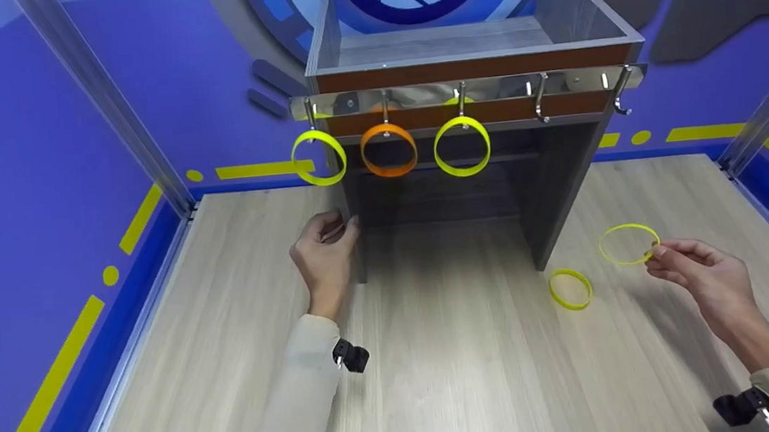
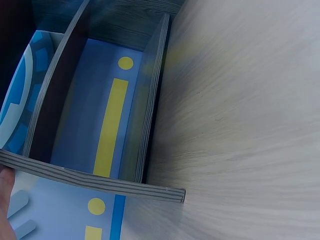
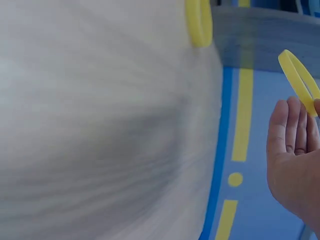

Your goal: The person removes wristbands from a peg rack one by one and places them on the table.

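My right hand (image 1: 708, 276) pinches a thin yellow ring (image 1: 627, 225) between thumb and fingertips, held up above the table. In the right wrist view the ring (image 3: 296, 75) stands tilted at the fingertips, the other fingers loosely extended. A second yellow ring (image 1: 571, 290) lies on the table to its left. At the grey shelf unit (image 1: 544, 193), my left hand (image 1: 324, 253) grips the left side panel by its front edge; only a bit of that hand (image 2: 6, 200) shows in the left wrist view.
A metal hook rail (image 1: 499, 88) runs across the unit's front. From its hooks hang a yellow ring (image 1: 321, 181), an orange ring (image 1: 391, 171) and another yellow ring (image 1: 465, 171). Two bare hooks (image 1: 540, 98) are at the right. Blue printed walls (image 1: 13, 174) enclose the wooden table (image 1: 442, 380).
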Tool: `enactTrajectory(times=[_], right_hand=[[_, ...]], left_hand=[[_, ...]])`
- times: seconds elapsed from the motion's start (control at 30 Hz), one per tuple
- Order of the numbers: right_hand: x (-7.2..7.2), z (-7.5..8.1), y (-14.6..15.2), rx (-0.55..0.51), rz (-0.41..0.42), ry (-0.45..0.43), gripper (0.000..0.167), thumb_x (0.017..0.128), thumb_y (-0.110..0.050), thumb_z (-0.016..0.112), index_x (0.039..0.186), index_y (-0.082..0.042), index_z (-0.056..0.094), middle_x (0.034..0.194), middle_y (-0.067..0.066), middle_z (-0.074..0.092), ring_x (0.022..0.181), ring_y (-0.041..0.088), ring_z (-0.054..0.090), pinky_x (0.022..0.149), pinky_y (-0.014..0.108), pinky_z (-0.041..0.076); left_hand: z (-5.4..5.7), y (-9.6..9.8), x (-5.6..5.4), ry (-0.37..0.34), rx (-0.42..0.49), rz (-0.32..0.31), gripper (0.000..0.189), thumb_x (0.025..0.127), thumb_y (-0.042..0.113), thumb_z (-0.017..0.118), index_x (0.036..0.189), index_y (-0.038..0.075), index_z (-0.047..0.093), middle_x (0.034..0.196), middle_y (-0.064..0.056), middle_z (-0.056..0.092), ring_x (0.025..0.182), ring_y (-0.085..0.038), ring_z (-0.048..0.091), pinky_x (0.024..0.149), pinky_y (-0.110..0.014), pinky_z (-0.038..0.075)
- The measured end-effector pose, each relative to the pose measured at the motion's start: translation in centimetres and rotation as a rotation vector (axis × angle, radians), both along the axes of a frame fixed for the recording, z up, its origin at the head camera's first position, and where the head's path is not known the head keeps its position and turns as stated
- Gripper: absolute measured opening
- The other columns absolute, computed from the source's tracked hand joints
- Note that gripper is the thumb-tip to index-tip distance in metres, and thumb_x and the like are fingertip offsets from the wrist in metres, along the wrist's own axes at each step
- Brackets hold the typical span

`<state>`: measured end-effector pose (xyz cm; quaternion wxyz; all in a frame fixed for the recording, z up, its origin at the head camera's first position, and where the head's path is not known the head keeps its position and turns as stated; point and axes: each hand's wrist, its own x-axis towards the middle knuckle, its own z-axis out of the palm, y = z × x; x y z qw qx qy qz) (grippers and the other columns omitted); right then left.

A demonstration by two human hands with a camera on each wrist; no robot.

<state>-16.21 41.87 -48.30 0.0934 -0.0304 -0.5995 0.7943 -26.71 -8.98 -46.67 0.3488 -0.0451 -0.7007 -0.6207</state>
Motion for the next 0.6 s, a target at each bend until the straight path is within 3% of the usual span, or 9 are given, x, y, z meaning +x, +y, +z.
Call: enactTrajectory(times=[0.17, 0.4, 0.6], right_hand=[[0.4, -1.3, 1.0, 0.057, 0.021, -0.074, 0.010, 0.099, 0.005, 0.070, 0.107, 0.002, 0.075, 0.097, 0.012, 0.080, 0.086, 0.019, 0.078, 0.084, 0.032, 0.064], [0.9, -2.4, 1.7, 0.192, 0.044, -0.144, 0.008, 0.099, -0.002, 0.074, 0.107, 0.000, 0.076, 0.096, 0.007, 0.080, 0.085, 0.018, 0.078, 0.079, 0.026, 0.064], [1.0, -2.9, 1.8, 0.338, 0.044, -0.182, 0.014, 0.099, -0.008, 0.077, 0.109, 0.001, 0.076, 0.095, 0.005, 0.079, 0.084, 0.016, 0.077, 0.075, 0.026, 0.064]], left_hand=[[0.0, 0.0, 0.0, -0.003, -0.013, 0.011, 0.018, 0.083, 0.003, 0.089, 0.095, -0.002, 0.077, 0.093, -0.013, 0.078, 0.086, -0.026, 0.078, 0.078, -0.042, 0.067], [0.0, 0.0, 0.0, 0.007, -0.004, 0.002, 0.019, 0.083, 0.003, 0.089, 0.095, -0.002, 0.077, 0.093, -0.014, 0.078, 0.086, -0.028, 0.077, 0.080, -0.056, 0.065], [0.0, 0.1, 0.0, 0.017, 0.017, -0.007, 0.018, 0.082, 0.000, 0.089, 0.095, -0.003, 0.076, 0.093, -0.016, 0.077, 0.086, -0.031, 0.077, 0.079, -0.053, 0.066]])
